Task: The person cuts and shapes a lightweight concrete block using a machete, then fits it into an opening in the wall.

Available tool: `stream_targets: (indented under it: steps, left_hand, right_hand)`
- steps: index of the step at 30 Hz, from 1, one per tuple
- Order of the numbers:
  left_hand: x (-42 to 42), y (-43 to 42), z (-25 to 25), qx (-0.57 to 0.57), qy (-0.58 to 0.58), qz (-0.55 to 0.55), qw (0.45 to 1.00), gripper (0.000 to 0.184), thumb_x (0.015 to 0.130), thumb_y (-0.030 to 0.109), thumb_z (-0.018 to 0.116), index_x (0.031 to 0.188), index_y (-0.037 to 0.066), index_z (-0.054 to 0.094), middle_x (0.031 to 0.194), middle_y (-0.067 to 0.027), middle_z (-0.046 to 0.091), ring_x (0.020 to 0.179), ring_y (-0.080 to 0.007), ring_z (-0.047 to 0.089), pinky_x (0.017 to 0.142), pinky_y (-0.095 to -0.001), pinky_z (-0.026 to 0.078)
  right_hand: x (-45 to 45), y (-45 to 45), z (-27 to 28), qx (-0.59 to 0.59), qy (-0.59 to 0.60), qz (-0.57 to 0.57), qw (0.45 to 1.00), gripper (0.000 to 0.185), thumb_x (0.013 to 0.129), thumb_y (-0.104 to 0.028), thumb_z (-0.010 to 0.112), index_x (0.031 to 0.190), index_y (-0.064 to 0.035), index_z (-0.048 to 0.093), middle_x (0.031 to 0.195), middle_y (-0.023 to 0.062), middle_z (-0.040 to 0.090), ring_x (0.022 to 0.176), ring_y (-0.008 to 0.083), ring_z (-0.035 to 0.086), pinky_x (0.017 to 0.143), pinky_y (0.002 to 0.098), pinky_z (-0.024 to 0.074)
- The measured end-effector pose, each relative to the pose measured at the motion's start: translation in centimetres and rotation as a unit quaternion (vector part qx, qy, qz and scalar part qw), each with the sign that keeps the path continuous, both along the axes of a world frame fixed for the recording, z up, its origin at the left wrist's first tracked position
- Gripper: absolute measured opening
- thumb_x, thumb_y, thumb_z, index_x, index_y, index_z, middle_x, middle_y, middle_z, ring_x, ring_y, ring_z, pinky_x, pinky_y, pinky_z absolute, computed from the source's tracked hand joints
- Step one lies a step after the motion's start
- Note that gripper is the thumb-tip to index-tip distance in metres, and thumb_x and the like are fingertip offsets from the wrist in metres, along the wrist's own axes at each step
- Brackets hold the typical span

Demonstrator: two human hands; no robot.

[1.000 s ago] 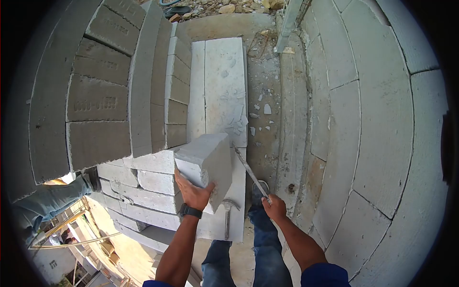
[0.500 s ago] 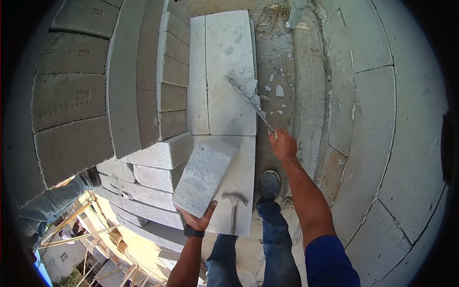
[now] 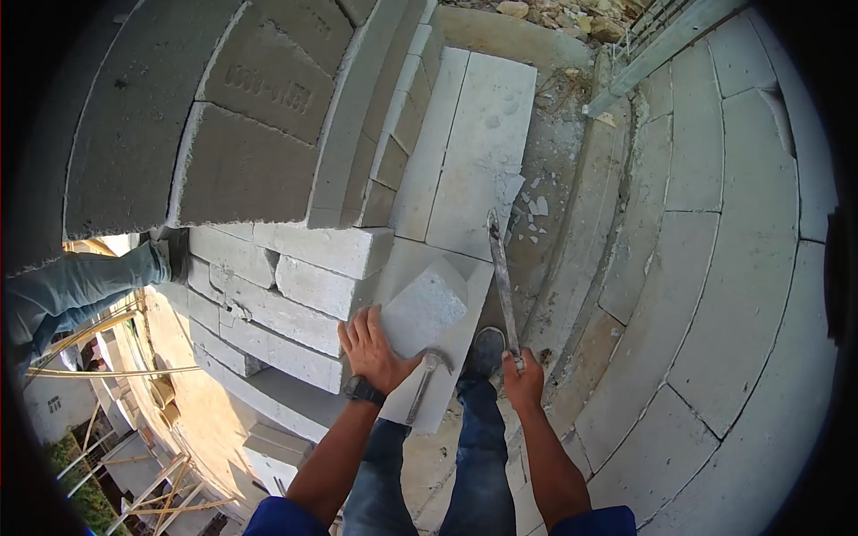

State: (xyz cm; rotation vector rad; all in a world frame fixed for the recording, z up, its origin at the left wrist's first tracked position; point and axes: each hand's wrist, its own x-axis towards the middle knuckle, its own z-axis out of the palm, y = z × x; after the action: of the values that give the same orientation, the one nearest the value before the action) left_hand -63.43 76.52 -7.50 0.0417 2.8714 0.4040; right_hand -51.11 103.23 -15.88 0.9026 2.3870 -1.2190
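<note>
My left hand (image 3: 375,357), with a dark watch at its wrist, rests against the near end of a small grey concrete block (image 3: 420,308). Its fingers are spread and its thumb points right. The block lies on a larger pale slab (image 3: 471,277). Just right of that hand, a claw hammer (image 3: 424,384) lies on the slab. My right hand (image 3: 524,382) is closed around the lower end of a long, narrow, worn metal tool (image 3: 504,286), whose exact kind I cannot make out. The tool's far tip is over the edge of another pale block (image 3: 487,134).
Stacked concrete blocks (image 3: 304,299) stand at left beside a tall block wall (image 3: 255,165). Broken chips (image 3: 536,207) litter the ground along the right side. A block wall (image 3: 742,170) curves along the right. Another person's leg (image 3: 98,277) shows at far left.
The small block has come down onto the slab and turned; my left hand has shifted to its near end with fingers spread. My right hand and the tool have moved nearer my body. The view has turned.
</note>
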Motion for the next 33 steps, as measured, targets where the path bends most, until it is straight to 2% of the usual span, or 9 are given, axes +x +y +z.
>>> stream_targets:
  steps: [5, 7, 10, 13, 17, 21, 25, 31, 33]
  left_hand:
    - [-0.6, -0.6, -0.9, 0.037, 0.013, 0.000, 0.999, 0.115, 0.054, 0.036, 0.097, 0.146, 0.002, 0.036, 0.132, -0.0227, 0.049, 0.125, -0.0423, 0.046, 0.110, -0.0581, 0.033]
    - [-1.7, -0.5, -0.6, 0.032, 0.029, -0.011, 0.999, 0.116, 0.052, 0.032, 0.098, 0.146, 0.002, 0.036, 0.131, -0.0227, 0.050, 0.123, -0.0420, 0.047, 0.108, -0.0573, 0.036]
    - [-3.0, 0.1, 0.3, 0.042, 0.049, -0.025, 0.998, 0.114, 0.053, 0.031, 0.097, 0.146, 0.001, 0.038, 0.130, -0.0229, 0.050, 0.123, -0.0426, 0.047, 0.107, -0.0572, 0.037]
    - [-4.6, 1.8, 0.6, 0.042, 0.056, -0.018, 0.997, 0.113, 0.053, 0.030, 0.097, 0.145, 0.000, 0.039, 0.130, -0.0232, 0.050, 0.123, -0.0429, 0.047, 0.107, -0.0575, 0.037]
    - [-8.4, 4.8, -0.2, 0.034, 0.073, -0.049, 0.996, 0.111, 0.054, 0.029, 0.096, 0.145, -0.002, 0.039, 0.131, -0.0237, 0.049, 0.123, -0.0429, 0.047, 0.108, -0.0583, 0.037]
    - [-12.0, 7.7, -2.9, 0.007, 0.079, -0.103, 0.991, 0.113, 0.054, 0.030, 0.095, 0.147, 0.000, 0.037, 0.132, -0.0230, 0.048, 0.123, -0.0408, 0.047, 0.106, -0.0564, 0.038]
    - [-15.0, 7.9, -1.9, -0.004, 0.036, -0.119, 0.992, 0.111, 0.057, 0.035, 0.093, 0.147, 0.001, 0.036, 0.132, -0.0211, 0.048, 0.122, -0.0396, 0.047, 0.108, -0.0544, 0.036]
    - [-14.5, 8.1, -1.1, -0.029, 0.014, -0.106, 0.994, 0.111, 0.062, 0.047, 0.088, 0.147, -0.001, 0.036, 0.138, -0.0200, 0.048, 0.129, -0.0386, 0.046, 0.112, -0.0529, 0.033]
    - [-14.6, 8.0, -1.0, -0.033, 0.016, -0.110, 0.993, 0.111, 0.063, 0.051, 0.086, 0.147, 0.000, 0.035, 0.139, -0.0196, 0.048, 0.129, -0.0378, 0.046, 0.112, -0.0527, 0.032]
  right_hand:
    - [-0.4, -0.2, 0.3, 0.062, 0.011, 0.056, 0.996, 0.035, 0.096, -0.038, 0.069, 0.093, -0.0035, 0.066, 0.090, 0.0235, 0.068, 0.086, 0.0489, 0.067, 0.073, 0.0558, 0.0524]
    - [-1.2, 0.2, -2.3, 0.087, -0.007, 0.088, 0.992, 0.036, 0.096, -0.041, 0.068, 0.097, -0.0043, 0.067, 0.095, 0.0220, 0.069, 0.087, 0.0479, 0.067, 0.074, 0.0558, 0.0537]
    - [-2.4, 0.6, -9.6, 0.101, 0.028, 0.081, 0.991, 0.038, 0.097, -0.042, 0.069, 0.097, -0.0038, 0.067, 0.090, 0.0225, 0.067, 0.086, 0.0490, 0.066, 0.073, 0.0553, 0.0519]
    - [-4.9, 1.6, -15.8, 0.113, 0.065, 0.077, 0.988, 0.038, 0.098, -0.042, 0.068, 0.104, -0.0049, 0.068, 0.100, 0.0217, 0.068, 0.090, 0.0489, 0.066, 0.075, 0.0559, 0.0533]
    - [-8.2, 2.8, -17.7, 0.122, 0.036, 0.024, 0.992, 0.036, 0.101, -0.039, 0.063, 0.112, -0.0054, 0.067, 0.102, 0.0188, 0.069, 0.089, 0.0455, 0.068, 0.076, 0.0549, 0.0555]
    - [-9.4, 3.7, -14.1, 0.118, 0.079, -0.010, 0.990, 0.034, 0.100, -0.036, 0.066, 0.114, -0.0056, 0.065, 0.105, 0.0199, 0.067, 0.092, 0.0459, 0.068, 0.076, 0.0541, 0.0551]
    - [-8.4, 4.0, -4.1, 0.041, 0.160, 0.000, 0.986, 0.033, 0.097, -0.025, 0.072, 0.120, -0.0035, 0.063, 0.106, 0.0207, 0.064, 0.095, 0.0467, 0.066, 0.076, 0.0517, 0.0543]
    - [-12.3, 4.2, 8.1, 0.001, 0.212, 0.062, 0.975, 0.033, 0.097, -0.023, 0.072, 0.119, 0.0004, 0.063, 0.101, 0.0208, 0.065, 0.090, 0.0445, 0.067, 0.074, 0.0494, 0.0535]
    - [-14.8, 4.4, 11.6, 0.017, 0.288, 0.085, 0.954, 0.031, 0.096, -0.018, 0.073, 0.117, 0.0015, 0.064, 0.095, 0.0194, 0.065, 0.081, 0.0389, 0.068, 0.068, 0.0452, 0.0538]
